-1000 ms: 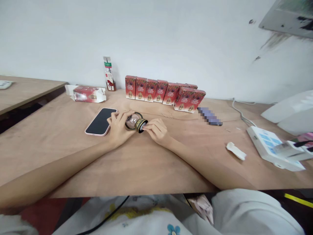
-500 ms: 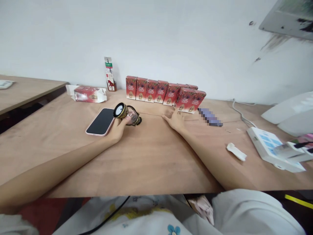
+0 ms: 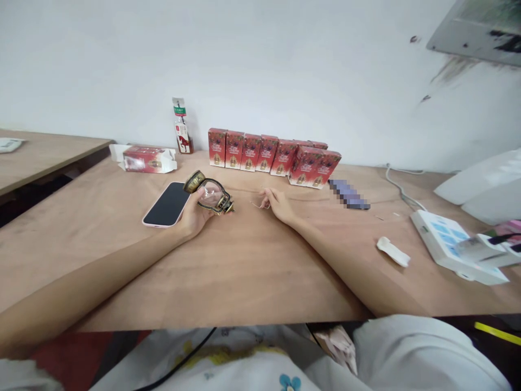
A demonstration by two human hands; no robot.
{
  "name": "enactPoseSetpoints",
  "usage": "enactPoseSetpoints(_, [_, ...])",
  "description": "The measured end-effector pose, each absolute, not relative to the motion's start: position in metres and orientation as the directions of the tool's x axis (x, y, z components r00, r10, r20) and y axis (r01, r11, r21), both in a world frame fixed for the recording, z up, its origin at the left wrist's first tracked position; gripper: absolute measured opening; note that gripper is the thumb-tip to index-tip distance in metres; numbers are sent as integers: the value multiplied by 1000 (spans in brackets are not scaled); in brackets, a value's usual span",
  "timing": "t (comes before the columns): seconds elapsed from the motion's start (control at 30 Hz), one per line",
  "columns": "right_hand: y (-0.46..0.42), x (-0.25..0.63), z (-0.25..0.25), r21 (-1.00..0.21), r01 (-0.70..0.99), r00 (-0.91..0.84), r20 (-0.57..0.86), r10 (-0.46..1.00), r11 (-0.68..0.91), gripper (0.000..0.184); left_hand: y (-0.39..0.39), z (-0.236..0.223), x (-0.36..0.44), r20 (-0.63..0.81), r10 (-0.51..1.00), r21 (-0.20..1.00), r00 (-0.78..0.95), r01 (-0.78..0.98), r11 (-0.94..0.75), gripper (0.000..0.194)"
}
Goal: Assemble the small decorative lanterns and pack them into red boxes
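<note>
My left hand (image 3: 194, 217) is closed around a small lantern (image 3: 212, 194) with a bronze-coloured frame and clear panes. The lantern lies tilted, its round base towards the upper left and its pointed top towards the lower right. Beneath and left of that hand lies a phone (image 3: 166, 205) with a dark screen and pink edge. My right hand (image 3: 277, 203) is a little above the table to the right of the lantern, fingers pinched on a thin curved wire (image 3: 256, 205). The wire is apart from the lantern, and part of it is hidden by the fingers.
Several red boxes (image 3: 250, 152) stand in a row near the wall. An opened red box (image 3: 148, 158) lies at the left, near a bottle in packaging (image 3: 182, 127). To the right are a pixelated purple item (image 3: 349, 194), a white scrap (image 3: 393, 252) and a power strip (image 3: 439, 239).
My right hand has moved left and nearer, away from the red boxes, and now pinches a thin wire. My left hand has turned the lantern, so its base no longer faces me.
</note>
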State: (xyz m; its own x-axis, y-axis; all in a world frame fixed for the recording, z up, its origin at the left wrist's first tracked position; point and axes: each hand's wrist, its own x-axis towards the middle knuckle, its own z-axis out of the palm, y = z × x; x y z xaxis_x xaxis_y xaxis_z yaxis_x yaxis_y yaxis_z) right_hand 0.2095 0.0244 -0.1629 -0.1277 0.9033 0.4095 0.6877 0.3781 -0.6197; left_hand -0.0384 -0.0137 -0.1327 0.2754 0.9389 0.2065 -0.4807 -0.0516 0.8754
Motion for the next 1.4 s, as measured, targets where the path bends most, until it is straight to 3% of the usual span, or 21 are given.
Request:
enactPoseSetpoints(0.17, [17, 204, -159, -506, 784, -115, 451, 885, 360, 45, -15, -135, -39, 210, 933, 880, 292, -471, -50, 33])
enactPoseSetpoints(0.37, [6, 191, -162, -292, 925, -97, 440, 893, 244, 59, -15, -133, -38, 213, 942, 894, 259, -440, -81, 27])
enactPoseSetpoints(0.5, [2, 186, -162, -337, 898, -104, 464, 880, 284, 51, -16, -131, -37, 201, 945, 892, 257, -447, -68, 24])
enactPoseSetpoints(0.63, [-3, 185, -159, -425, 755, -106, 672, 733, 499, 50, -16, -130, -34, 172, 958, 882, 232, -469, -45, 29])
enactPoseSetpoints(0.77, [-14, 177, -157, -333, 614, -170, 830, 532, 715, 52, -17, -131, -32, 197, 954, 887, 225, -455, -76, 36])
enactPoseSetpoints(0.97, [-25, 162, -156, -217, 561, -210, 896, 391, 799, 47, -19, -132, -33, 160, 944, 909, 289, -415, -27, 42])
enactPoseSetpoints(1.17, [-21, 162, -159, -216, 511, -234, 896, 376, 832, 64, -22, -133, -34, 134, 935, 916, 327, -401, 9, 47])
enactPoseSetpoints(1.4, [-21, 162, -162, -293, 536, -250, 840, 481, 792, 66, -21, -135, -33, 136, 936, 915, 325, -404, 8, 46])
